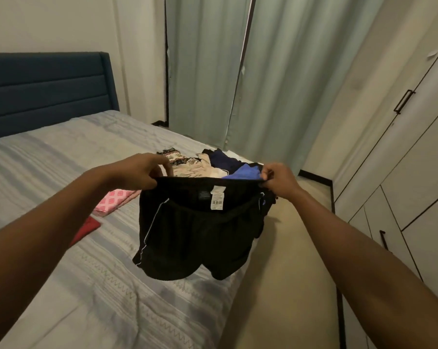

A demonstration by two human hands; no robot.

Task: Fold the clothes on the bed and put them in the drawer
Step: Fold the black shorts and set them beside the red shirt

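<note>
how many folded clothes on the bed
2: a pink patterned cloth left of the black shorts, a red cloth nearer, partly behind the left forearm. More may be hidden.

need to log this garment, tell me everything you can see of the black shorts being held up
The black shorts are soft-looking dark fabric with a thin white stripe down the side. White tags, one barcoded, show inside the waistband. They hang unfolded, legs down, over the bed, stretched by the waistband: the left hand grips one end, the right hand pinches the other.
</note>
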